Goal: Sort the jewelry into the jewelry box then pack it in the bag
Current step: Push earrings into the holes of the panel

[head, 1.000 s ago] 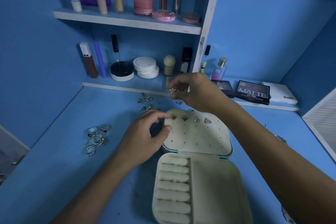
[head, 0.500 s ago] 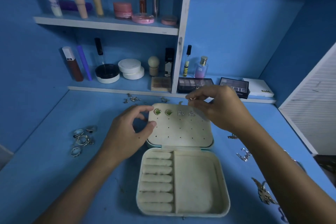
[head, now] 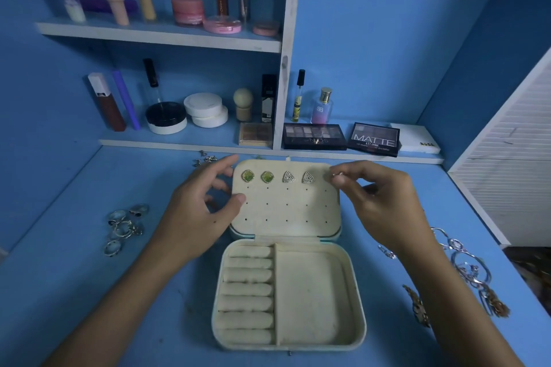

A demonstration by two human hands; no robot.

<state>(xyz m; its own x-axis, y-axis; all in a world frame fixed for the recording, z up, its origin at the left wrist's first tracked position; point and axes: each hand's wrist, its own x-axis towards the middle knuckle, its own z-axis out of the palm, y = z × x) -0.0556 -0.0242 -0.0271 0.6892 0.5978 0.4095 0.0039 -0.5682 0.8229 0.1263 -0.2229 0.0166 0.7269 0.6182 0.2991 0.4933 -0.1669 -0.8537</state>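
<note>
A cream jewelry box (head: 316, 301) lies open on a blue table (head: 74, 277), its perforated lid panel (head: 286, 211) folded flat toward the shelves. Four stud earrings (head: 277, 177) sit in the panel's top row — two green, two silver triangles — as before. The left hand (head: 196, 214) stays at the panel's left edge, thumb touching it, fingers relaxed and holding nothing. The right hand (head: 384, 202) has moved from above the row to the panel's top right corner, pinching a small silver earring (head: 337, 175). Rings (head: 123, 226) lie well left of the box; necklaces (head: 465, 271) lie to the right.
</note>
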